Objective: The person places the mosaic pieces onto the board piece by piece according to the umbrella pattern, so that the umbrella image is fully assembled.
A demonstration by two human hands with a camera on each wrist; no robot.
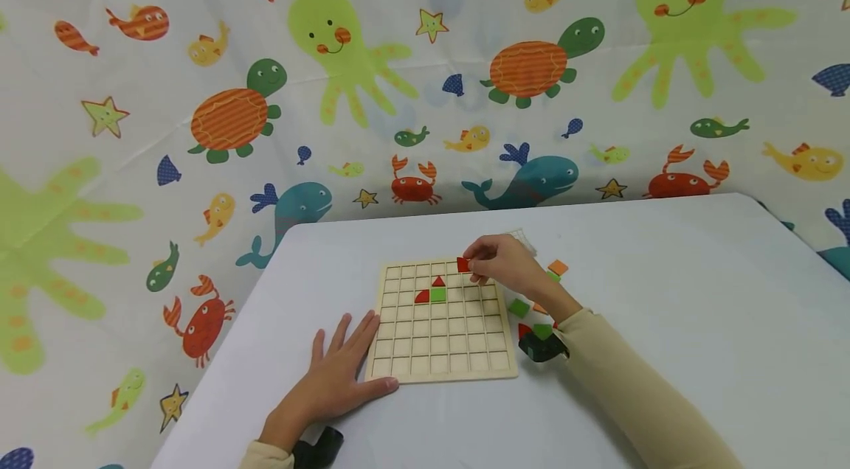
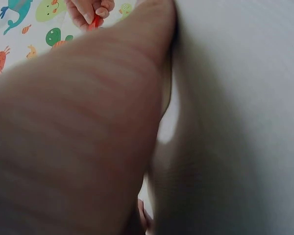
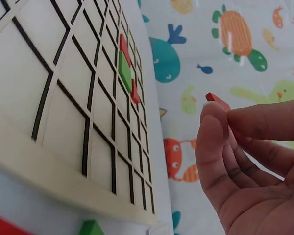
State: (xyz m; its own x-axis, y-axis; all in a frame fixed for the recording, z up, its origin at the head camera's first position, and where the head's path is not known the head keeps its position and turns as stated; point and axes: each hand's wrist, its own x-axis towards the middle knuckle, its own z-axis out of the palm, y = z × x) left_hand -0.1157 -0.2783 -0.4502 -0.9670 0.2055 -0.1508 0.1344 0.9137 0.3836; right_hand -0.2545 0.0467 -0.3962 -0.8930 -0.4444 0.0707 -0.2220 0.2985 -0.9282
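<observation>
A square wooden grid board (image 1: 421,347) lies on the white table. Three pieces sit in its cells: a green square (image 1: 438,295), a red triangle (image 1: 439,282) above it and a red quarter-circle piece (image 1: 422,296) to its left. My right hand (image 1: 501,261) is raised over the board's far right part, pinching a small red piece (image 3: 218,100) between thumb and index finger. Fingers spread, my left hand (image 1: 339,373) rests flat at the board's left edge, thumb along the near left corner. In the left wrist view, the forearm or palm fills much of the picture.
Right of the board lie several loose pieces, among them a green square (image 1: 519,307) and an orange piece (image 1: 558,268), partly hidden by my right wrist. A small gridded sheet (image 1: 522,240) lies behind the right hand. A curtain (image 1: 398,71) with sea animals hangs behind the table.
</observation>
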